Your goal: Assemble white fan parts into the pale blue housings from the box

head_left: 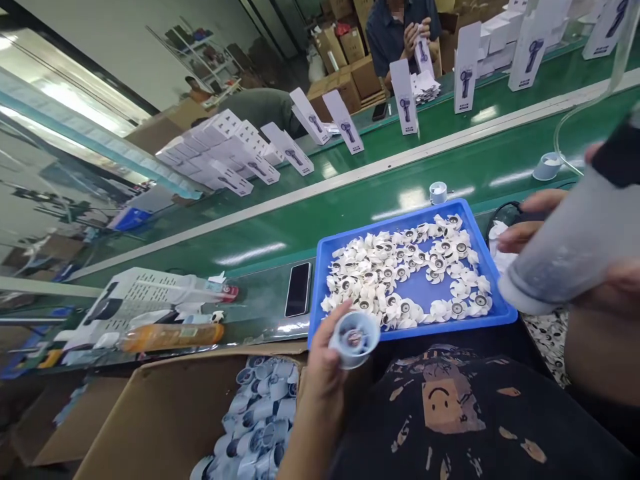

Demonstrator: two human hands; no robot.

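The left hand [325,363], low at centre frame, grips one round white fan housing [354,339]. The right hand [613,280], at the right edge, is closed around one grey bottle-like tool [570,243]. Beyond lie one blue tray [493,313] of many white fan blades [407,273], too many to count, and one black phone [299,289] on the green counter [350,207].
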